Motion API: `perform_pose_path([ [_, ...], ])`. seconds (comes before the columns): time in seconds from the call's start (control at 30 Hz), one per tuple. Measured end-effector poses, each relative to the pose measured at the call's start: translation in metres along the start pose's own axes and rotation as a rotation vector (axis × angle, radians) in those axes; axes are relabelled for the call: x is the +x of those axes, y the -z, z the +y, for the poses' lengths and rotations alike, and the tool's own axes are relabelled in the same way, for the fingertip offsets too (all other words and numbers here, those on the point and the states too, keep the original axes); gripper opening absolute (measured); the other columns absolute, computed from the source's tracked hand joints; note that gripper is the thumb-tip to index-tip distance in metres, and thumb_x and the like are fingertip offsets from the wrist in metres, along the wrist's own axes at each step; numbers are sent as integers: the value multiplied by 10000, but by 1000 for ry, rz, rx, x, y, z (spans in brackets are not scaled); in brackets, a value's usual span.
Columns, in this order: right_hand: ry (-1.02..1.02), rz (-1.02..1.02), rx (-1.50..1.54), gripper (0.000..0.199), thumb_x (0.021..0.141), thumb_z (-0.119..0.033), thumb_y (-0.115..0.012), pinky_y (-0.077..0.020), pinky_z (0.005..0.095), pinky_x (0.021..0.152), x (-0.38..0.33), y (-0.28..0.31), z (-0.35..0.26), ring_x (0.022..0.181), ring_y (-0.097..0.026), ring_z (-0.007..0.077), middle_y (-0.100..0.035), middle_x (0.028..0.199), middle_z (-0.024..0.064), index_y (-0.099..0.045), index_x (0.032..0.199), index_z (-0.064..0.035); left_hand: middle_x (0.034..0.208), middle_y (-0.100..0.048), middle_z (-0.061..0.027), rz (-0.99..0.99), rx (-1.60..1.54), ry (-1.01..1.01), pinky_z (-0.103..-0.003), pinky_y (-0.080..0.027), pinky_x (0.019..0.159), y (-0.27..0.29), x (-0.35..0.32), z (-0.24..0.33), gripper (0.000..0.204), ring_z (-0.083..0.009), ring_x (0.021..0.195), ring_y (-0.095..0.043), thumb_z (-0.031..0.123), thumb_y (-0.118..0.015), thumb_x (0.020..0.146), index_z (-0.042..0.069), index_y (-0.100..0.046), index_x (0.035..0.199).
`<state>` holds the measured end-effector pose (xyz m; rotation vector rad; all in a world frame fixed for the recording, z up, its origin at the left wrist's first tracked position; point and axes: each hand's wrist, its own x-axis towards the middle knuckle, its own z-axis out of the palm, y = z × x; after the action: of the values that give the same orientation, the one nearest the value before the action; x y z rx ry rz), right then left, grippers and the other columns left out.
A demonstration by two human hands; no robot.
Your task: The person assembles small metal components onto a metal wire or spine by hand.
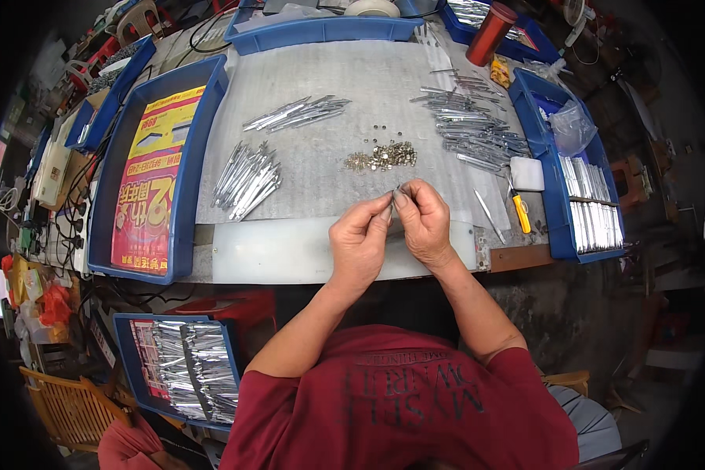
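My left hand (359, 241) and my right hand (424, 225) meet at the near edge of the pale work mat (313, 176). Both are closed in a pinch, fingertips almost touching. What they hold is too small and covered to make out. Just beyond the fingers lies a heap of tiny round brass and silver-coloured metal pieces (392, 155), a few scattered behind it. Thin silver metal strips form one pile at the left (247, 180), another farther back (298, 113) and a larger one at the right (478, 129). A single strip (489, 215) lies right of my right hand.
A yellow-handled tool (521, 213) and a white block (527, 174) lie at the right. Blue trays stand left (182, 227), at the back (329, 31) and right (544, 160), the right one holding strips. Another strip-filled tray (125, 356) sits lower left. A red cylinder (491, 35) stands back right.
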<state>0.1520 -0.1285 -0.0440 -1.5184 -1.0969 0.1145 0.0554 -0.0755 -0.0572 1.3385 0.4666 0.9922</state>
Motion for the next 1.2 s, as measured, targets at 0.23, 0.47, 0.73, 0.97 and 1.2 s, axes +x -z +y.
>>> perform_pose_path([
  [0.23, -6, 33, 36, 122, 811, -89, -505, -391, 299, 514, -7, -3, 1, 572, -477, 195, -491, 656, 106, -487, 756, 18, 748, -570, -35, -6, 157, -166, -206, -416, 564, -1, -3, -2, 163, -71, 638, -486, -24, -531, 795, -19, -597, 945],
  [0.47, -76, 35, 72, 126, 820, -91, -489, -388, 294, 518, -13, -2, 2, 566, -460, 184, -483, 660, 109, -484, 763, 22, 739, -539, -6, -26, 75, -97, -170, -374, 529, -3, -6, -1, 170, -48, 623, -459, -32, -516, 811, -19, -589, 963],
  [0.73, -146, 41, 87, 106, 819, -73, -485, -385, 290, 522, -15, 0, 2, 568, -451, 192, -473, 652, 107, -479, 761, 16, 733, -522, 16, -52, -103, 92, -158, -352, 505, -4, -9, 0, 181, -32, 584, -432, -35, -515, 810, -13, -588, 974],
  [0.97, -120, 16, 60, 104, 811, -66, -489, -382, 304, 516, -18, 5, 2, 565, -461, 208, -475, 651, 116, -476, 752, 18, 707, -514, 9, -68, -130, 96, -159, -342, 487, -5, -11, -1, 179, -29, 574, -422, -23, -506, 818, -18, -584, 979],
  [1.2, -90, 20, 21, 101, 806, -61, -491, -384, 306, 519, -22, 8, 1, 565, -464, 218, -476, 654, 121, -475, 742, 16, 659, -499, 4, -73, -248, 230, -169, -291, 431, -7, -13, 0, 177, -27, 511, -383, -9, -503, 824, -20, -579, 983],
])
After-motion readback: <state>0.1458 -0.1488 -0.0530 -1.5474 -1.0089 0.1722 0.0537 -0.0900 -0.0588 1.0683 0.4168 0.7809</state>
